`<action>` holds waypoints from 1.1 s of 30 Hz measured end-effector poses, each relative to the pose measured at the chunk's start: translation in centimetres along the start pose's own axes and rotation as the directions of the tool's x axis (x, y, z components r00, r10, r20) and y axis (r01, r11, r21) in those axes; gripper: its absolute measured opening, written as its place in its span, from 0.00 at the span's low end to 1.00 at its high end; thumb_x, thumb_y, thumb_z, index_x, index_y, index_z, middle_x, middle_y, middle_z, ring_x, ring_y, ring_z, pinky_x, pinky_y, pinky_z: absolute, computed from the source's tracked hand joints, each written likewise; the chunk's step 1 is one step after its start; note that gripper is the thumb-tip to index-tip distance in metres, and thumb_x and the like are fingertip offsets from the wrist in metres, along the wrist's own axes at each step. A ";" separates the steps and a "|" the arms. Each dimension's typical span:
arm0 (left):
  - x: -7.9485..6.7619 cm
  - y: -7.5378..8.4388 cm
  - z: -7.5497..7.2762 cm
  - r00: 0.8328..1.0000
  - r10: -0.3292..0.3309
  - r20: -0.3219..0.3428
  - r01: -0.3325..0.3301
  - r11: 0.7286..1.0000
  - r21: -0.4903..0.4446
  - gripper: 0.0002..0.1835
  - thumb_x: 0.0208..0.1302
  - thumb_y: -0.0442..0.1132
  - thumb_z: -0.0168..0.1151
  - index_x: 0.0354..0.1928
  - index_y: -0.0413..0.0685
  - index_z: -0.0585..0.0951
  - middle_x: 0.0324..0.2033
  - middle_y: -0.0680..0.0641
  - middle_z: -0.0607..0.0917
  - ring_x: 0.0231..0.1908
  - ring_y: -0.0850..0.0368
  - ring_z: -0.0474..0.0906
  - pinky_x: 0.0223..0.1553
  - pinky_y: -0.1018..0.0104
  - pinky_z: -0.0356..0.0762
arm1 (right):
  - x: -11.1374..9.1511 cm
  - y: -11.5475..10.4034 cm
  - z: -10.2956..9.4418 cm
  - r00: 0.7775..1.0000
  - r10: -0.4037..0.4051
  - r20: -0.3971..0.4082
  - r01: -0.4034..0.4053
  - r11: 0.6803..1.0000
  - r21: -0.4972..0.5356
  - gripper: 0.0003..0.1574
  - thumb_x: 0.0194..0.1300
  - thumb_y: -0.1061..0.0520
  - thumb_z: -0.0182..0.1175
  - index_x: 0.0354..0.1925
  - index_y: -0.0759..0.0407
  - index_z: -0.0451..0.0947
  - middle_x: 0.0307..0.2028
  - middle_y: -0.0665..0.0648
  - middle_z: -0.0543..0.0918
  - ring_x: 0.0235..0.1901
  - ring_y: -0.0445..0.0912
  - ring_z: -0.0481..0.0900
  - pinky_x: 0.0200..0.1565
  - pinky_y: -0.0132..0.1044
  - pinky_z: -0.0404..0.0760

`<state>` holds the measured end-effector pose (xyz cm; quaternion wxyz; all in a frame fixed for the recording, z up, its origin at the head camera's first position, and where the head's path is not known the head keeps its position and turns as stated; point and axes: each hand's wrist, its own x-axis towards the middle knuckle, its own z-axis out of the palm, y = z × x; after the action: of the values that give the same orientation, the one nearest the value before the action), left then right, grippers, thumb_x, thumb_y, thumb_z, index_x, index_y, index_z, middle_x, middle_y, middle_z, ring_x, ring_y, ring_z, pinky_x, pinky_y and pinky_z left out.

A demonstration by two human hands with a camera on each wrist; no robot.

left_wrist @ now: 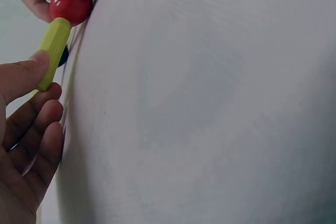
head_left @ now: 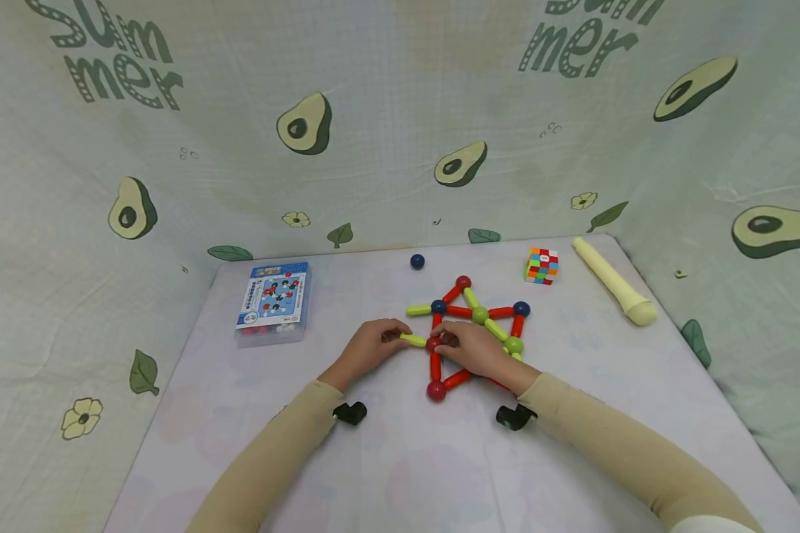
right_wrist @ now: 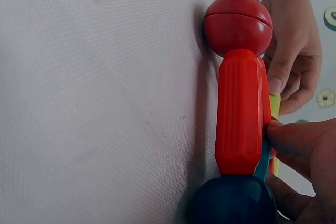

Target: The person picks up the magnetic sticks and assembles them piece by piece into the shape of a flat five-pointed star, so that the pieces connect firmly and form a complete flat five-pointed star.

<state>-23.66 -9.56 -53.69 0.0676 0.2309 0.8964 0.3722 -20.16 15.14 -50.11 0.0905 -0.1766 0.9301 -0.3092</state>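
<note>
A flat frame of coloured rods and balls lies on the table in front of me. My left hand (head_left: pixel 368 346) pinches a yellow-green rod (left_wrist: pixel 54 51) between thumb and forefinger; its far end meets a red ball (left_wrist: pixel 71 7). From the other side, my right hand (head_left: pixel 476 346) grips that same ball with thumb and fingers. Nearest me is another red ball (head_left: pixel 436 391), joined to a red rod (right_wrist: pixel 239 111) that leads to a dark blue ball (right_wrist: pixel 233 203). Part of the frame is hidden under my right hand and wrist. A second yellow-green rod (head_left: pixel 418 311) juts left from a blue ball (head_left: pixel 438 306).
A loose blue ball (head_left: pixel 417 261) lies near the table's back edge. To the left sits a clear plastic box (head_left: pixel 273 303) with a printed lid. A puzzle cube (head_left: pixel 542 266) and a pale yellow club-shaped object (head_left: pixel 615 281) stand at back right. Printed cloth hangs behind.
</note>
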 end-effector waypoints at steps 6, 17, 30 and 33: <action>0.2 -0.1 0.4 0.999 -0.005 -0.046 0.005 1.000 -0.010 0.11 0.66 0.41 0.70 0.50 0.54 0.84 0.38 0.57 0.85 0.37 0.62 0.78 0.42 0.67 0.78 | 0.1 0.1 0.1 1.000 0.004 0.002 -0.004 1.000 -0.004 0.15 0.68 0.52 0.69 0.52 0.48 0.83 0.36 0.45 0.85 0.37 0.40 0.80 0.44 0.37 0.80; 0.5 0.0 0.6 0.997 -0.055 -0.057 0.052 0.997 -0.048 0.12 0.67 0.44 0.70 0.50 0.53 0.84 0.36 0.57 0.83 0.35 0.61 0.77 0.40 0.66 0.78 | 0.0 0.4 0.1 1.000 0.005 -0.007 -0.005 1.000 -0.005 0.15 0.68 0.51 0.69 0.52 0.47 0.83 0.37 0.45 0.85 0.38 0.39 0.80 0.45 0.38 0.81; 5.3 -1.0 -0.8 0.962 -0.173 -0.209 0.172 0.985 -0.025 0.11 0.72 0.47 0.65 0.49 0.51 0.83 0.38 0.53 0.83 0.38 0.58 0.78 0.43 0.62 0.77 | 0.0 0.7 0.2 1.000 0.016 -0.002 -0.016 1.000 0.002 0.15 0.67 0.50 0.69 0.52 0.46 0.83 0.37 0.43 0.85 0.39 0.39 0.80 0.47 0.38 0.81; 6.8 -1.7 -1.3 0.954 -0.190 -0.231 0.191 0.981 -0.017 0.13 0.72 0.47 0.64 0.51 0.50 0.82 0.40 0.52 0.84 0.40 0.58 0.78 0.44 0.61 0.77 | 0.1 0.5 0.3 1.000 0.017 -0.008 -0.017 1.000 0.003 0.15 0.67 0.50 0.70 0.52 0.45 0.83 0.37 0.42 0.85 0.39 0.39 0.80 0.47 0.37 0.80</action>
<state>-30.71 -8.24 -53.64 -0.0023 0.0988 0.9173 0.3858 -20.30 15.36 -50.67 0.0898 -0.1674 0.9314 -0.3105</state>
